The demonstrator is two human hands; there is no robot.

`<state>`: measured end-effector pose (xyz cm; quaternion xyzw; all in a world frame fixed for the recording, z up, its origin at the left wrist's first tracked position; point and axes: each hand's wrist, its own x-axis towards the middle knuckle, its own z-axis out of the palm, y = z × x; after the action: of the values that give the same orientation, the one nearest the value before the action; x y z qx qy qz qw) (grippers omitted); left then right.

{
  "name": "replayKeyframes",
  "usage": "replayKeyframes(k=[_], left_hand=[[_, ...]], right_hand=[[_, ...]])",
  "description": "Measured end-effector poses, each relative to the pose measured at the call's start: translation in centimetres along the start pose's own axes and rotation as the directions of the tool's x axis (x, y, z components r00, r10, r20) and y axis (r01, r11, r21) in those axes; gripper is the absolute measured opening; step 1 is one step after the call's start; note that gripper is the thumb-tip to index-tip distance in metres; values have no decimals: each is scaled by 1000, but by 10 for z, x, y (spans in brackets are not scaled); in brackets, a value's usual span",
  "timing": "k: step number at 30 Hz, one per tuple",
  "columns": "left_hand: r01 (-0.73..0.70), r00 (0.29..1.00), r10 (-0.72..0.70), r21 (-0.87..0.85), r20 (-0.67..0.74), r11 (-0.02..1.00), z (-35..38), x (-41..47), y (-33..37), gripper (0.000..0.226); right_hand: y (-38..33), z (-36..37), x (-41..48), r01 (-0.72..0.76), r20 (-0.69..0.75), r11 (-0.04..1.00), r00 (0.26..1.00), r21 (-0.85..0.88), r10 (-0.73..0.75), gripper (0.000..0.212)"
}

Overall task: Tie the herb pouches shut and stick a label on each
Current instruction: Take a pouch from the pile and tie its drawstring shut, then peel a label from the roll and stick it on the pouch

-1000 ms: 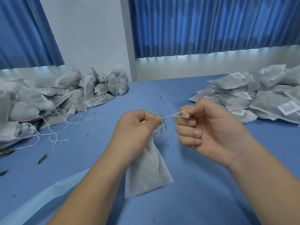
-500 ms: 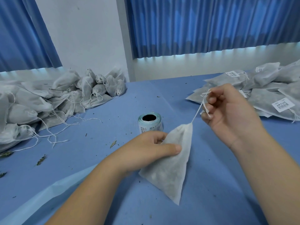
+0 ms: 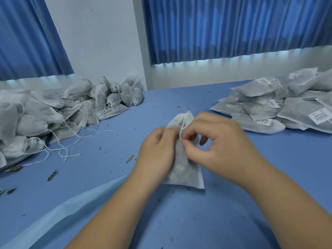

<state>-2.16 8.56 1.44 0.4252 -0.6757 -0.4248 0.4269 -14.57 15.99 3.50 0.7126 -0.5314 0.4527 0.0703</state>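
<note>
1. Head view: the pouch (image 3: 186, 170) rests at the centre of the blue bench (image 3: 269, 177), mouth towards 12 o'clock.
2. The left hand (image 3: 156, 151) has its grip clamped on the pouch's left side, below the mouth.
3. The right hand (image 3: 217, 144) has its grip pinched together on the white string (image 3: 181, 129) at the neck.
4. Untied pouches (image 3: 45, 114) heap at 10 o'clock; labelled pouches (image 3: 280, 108) at 2 o'clock.

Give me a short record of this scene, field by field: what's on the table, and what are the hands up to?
Left hand: grips the pouch near its neck
Right hand: pinches the pouch's string
Pouch label: none visible
Left pile: pouches with loose strings, no labels showing
Right pile: flat pouches with barcode labels
Table: blue cover, scattered herb bits
</note>
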Motion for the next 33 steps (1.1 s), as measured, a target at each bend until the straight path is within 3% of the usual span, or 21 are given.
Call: replayKeyframes(k=[3,7,13,17,25,29,33], left_hand=[[39,998,-37,-53,46,998,-2,-3,4,37],[129,964,-79,-187,253,974,-6,-2,4,53],[225,905,8,-495,426,839,-27,-1,-1,28],[253,910,10,-574,415,779,-38,-8,-4,25],[272,950,-101,-620,296,736,-51,-25,-9,30],[236,970,-169,-512,175,826,-58,-31,-14,11],[259,966,-244,-412,90,873,-75,-36,-22,19]], right_hand=[[2,4,-2,14,80,997,997,-73,-8,6],[5,1,-2,-2,91,997,996,-79,9,7],[-1,0,-2,-10,88,1000,996,29,8,27],[-9,5,-3,-98,131,960,989,261,66,30],[-19,15,-4,-327,269,684,943,652,195,27],[-14,14,-2,-374,202,635,923,676,329,22],[4,15,2,-542,70,654,795,528,603,28]])
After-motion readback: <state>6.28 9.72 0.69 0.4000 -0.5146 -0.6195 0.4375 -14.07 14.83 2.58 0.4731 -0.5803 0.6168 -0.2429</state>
